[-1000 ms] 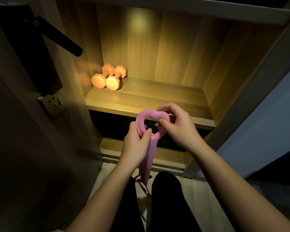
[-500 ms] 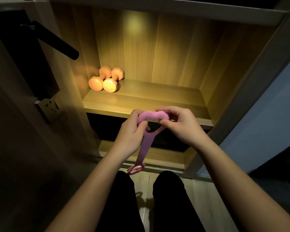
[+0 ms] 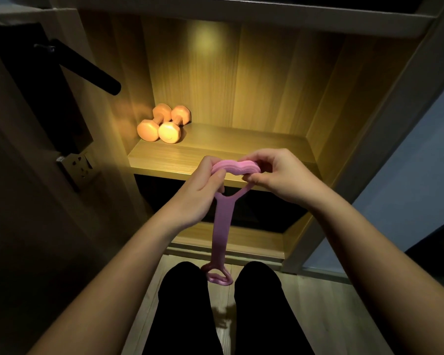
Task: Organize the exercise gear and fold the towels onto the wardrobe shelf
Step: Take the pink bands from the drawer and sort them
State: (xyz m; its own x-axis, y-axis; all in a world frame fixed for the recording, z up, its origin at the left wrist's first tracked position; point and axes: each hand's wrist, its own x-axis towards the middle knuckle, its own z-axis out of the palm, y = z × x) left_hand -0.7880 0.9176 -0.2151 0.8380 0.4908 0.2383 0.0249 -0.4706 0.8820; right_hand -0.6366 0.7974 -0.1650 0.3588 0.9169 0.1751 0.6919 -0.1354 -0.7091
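A pink resistance band hangs in front of the lit wardrobe shelf. My left hand grips the left side of its upper handle loop, and my right hand pinches the right side of that loop. The strap drops straight down between my legs, and its lower loop dangles near the floor. Two orange dumbbells lie side by side at the shelf's back left corner. No towels are in view.
The open wardrobe door stands at the left with a black handle sticking out. A darker lower compartment sits under the lit shelf. A blue-grey wall is on the right, wooden floor below.
The band's upper loop has been flattened and stretched wider between my hands. The strap has straightened and its lower loop has swung back to hang lower between my legs.
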